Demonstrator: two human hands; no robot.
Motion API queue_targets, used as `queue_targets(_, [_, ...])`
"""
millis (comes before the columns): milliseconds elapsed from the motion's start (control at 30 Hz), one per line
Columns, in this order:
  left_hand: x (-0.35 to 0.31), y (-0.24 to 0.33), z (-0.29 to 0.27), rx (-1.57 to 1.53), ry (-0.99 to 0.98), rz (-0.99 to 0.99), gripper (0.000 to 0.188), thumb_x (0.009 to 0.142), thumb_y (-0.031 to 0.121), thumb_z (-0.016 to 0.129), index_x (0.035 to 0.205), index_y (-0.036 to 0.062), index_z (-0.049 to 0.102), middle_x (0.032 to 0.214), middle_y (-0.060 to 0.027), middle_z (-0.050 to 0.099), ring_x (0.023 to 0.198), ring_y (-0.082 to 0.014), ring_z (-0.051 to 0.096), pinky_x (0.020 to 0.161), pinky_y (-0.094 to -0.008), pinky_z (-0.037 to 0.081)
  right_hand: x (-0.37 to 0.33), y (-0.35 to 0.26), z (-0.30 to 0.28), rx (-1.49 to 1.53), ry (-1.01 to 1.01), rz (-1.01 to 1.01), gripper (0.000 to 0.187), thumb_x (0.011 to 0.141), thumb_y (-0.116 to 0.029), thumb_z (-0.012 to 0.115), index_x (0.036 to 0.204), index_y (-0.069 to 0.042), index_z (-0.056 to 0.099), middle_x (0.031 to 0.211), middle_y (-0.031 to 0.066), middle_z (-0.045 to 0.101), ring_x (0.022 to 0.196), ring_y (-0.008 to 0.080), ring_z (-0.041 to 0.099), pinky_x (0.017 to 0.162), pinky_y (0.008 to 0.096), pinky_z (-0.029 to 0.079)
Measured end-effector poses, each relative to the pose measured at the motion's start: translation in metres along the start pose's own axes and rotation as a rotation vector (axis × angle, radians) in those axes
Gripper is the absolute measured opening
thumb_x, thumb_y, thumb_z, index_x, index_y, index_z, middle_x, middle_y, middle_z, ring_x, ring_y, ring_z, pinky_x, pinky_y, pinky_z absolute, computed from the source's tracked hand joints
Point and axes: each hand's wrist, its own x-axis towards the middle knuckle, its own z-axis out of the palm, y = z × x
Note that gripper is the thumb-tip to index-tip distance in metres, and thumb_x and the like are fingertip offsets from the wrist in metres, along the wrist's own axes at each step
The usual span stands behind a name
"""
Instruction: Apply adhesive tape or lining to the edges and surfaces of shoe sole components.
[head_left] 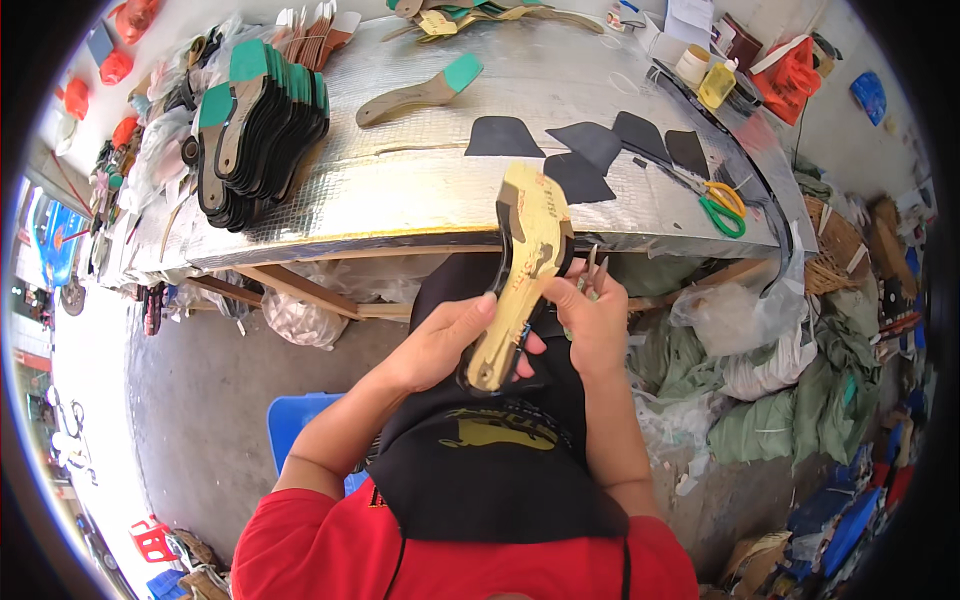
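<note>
A yellow insole board (530,250) with dark patches and black material along its edges stands tilted over my lap, just off the table's near edge. My left hand (450,340) closes on its lower left side, thumb on the yellow face and some fingers behind it. From the other side my right hand (595,315) grips it, with the thumb at the edge. A slim pointed metal tool (598,262) pokes up between the right fingers; its lower part is hidden, so I cannot tell its kind. Several black trapezoid pieces (503,137) lie on the table beyond.
On the foil-covered table (400,190) stand a stack of green-tipped insoles (260,130) at left and one loose insole (420,92). Scissors (725,205) with green and orange handles lie near the right edge, below a yellow bottle (717,85). Bags (760,400) crowd the floor at right.
</note>
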Motion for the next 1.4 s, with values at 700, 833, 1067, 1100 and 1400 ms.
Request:
queue_targets(700, [0.000, -0.020, -0.007, -0.333, -0.016, 0.112, 0.053, 0.105, 0.040, 0.034, 0.133, -0.0047, 0.043, 0.115, -0.0186, 0.060, 0.092, -0.0210, 0.064, 0.075, -0.0323, 0.057, 0.020, 0.016, 0.023, 0.308, -0.023, -0.062, 0.022, 0.090, -0.016, 0.069, 0.082, -0.008, 0.050, 0.063, -0.0045, 0.047, 0.046, 0.0020, 0.034, 0.042, 0.0187, 0.025])
queue_targets(833, [0.000, -0.020, -0.010, -0.112, 0.143, 0.163, 0.048, 0.105, 0.037, 0.032, 0.124, -0.0044, 0.049, 0.104, -0.0169, 0.064, 0.084, -0.0189, 0.066, 0.072, -0.0304, 0.057, 0.006, 0.015, 0.025, 0.054, -0.079, -0.045, 0.014, 0.090, -0.007, 0.066, 0.088, -0.001, 0.053, 0.070, -0.0004, 0.049, 0.054, 0.0043, 0.044, 0.045, 0.0216, 0.039])
queue_targets(1067, [0.000, -0.019, -0.014, -0.028, 0.204, 0.279, 0.032, 0.105, 0.027, 0.040, 0.107, -0.0020, 0.054, 0.088, -0.0103, 0.065, 0.072, -0.0136, 0.064, 0.065, -0.0258, 0.053, 0.003, 0.024, 0.038, 0.000, -0.036, -0.098, 0.008, 0.088, 0.003, 0.060, 0.085, 0.005, 0.053, 0.066, 0.0099, 0.055, 0.050, 0.0163, 0.055, 0.043, 0.0303, 0.048])
queue_targets(1100, [-0.001, -0.018, -0.015, 0.005, 0.226, 0.284, 0.032, 0.105, 0.027, 0.039, 0.109, -0.0019, 0.054, 0.086, -0.0088, 0.065, 0.072, -0.0128, 0.064, 0.065, -0.0256, 0.053, 0.007, 0.025, 0.039, 0.004, -0.075, -0.079, 0.007, 0.089, 0.000, 0.060, 0.086, 0.004, 0.056, 0.068, 0.0087, 0.057, 0.050, 0.0127, 0.052, 0.044, 0.0275, 0.045])
queue_targets(1400, [-0.052, 0.073, -0.156, 0.885, 1.377, 0.617, 0.036, 0.097, 0.021, 0.052, 0.129, 0.0040, 0.056, 0.107, -0.0274, 0.062, 0.097, -0.0395, 0.061, 0.085, -0.0394, 0.048, 0.019, 0.052, 0.007, -0.239, -0.027, -0.057, 0.014, 0.093, -0.013, 0.062, 0.089, -0.002, 0.069, 0.074, -0.0012, 0.065, 0.051, -0.0018, 0.035, 0.047, 0.0177, 0.024])
